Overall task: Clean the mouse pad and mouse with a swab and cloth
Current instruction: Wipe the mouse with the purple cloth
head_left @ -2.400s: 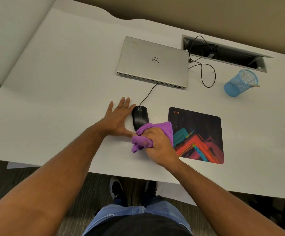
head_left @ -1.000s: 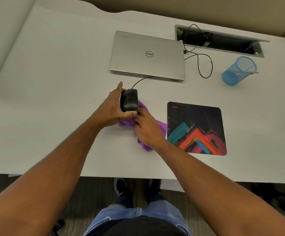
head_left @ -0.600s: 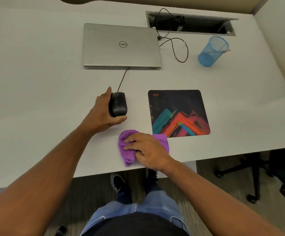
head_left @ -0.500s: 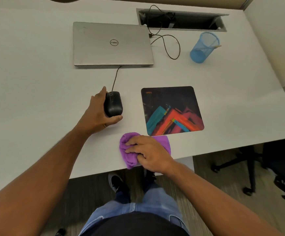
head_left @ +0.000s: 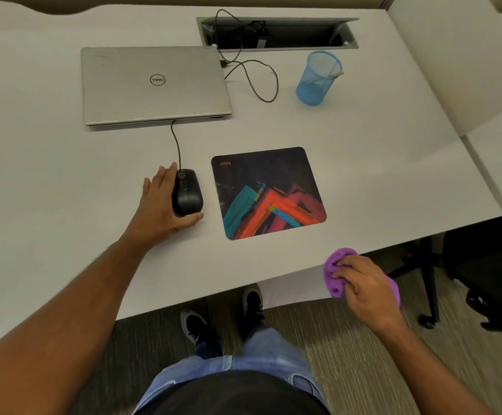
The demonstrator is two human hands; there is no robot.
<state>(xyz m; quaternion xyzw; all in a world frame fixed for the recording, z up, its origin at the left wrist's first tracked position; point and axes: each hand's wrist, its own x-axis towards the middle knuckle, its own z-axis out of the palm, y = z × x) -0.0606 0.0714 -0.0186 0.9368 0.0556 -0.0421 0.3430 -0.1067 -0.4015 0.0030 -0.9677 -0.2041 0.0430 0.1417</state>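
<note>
A black wired mouse [head_left: 187,191] sits on the white desk [head_left: 49,163], left of the dark mouse pad [head_left: 269,191] with its bright streaks. My left hand [head_left: 161,209] holds the mouse, fingers along its left side and thumb curled under its near end. My right hand [head_left: 363,287] grips a bunched purple cloth [head_left: 335,275] at the desk's front edge, right of and nearer than the pad. A swab stick [head_left: 335,74] pokes out of the blue mesh cup [head_left: 318,77].
A closed silver laptop [head_left: 153,85] lies behind the mouse, the mouse cable running to it. A cable well [head_left: 276,32] with a looped black lead is at the back. A black chair base [head_left: 429,283] stands right, below the desk edge.
My right hand has carried the cloth from in front of the mouse off to the right, to the desk's front edge. My left hand stays on the mouse.
</note>
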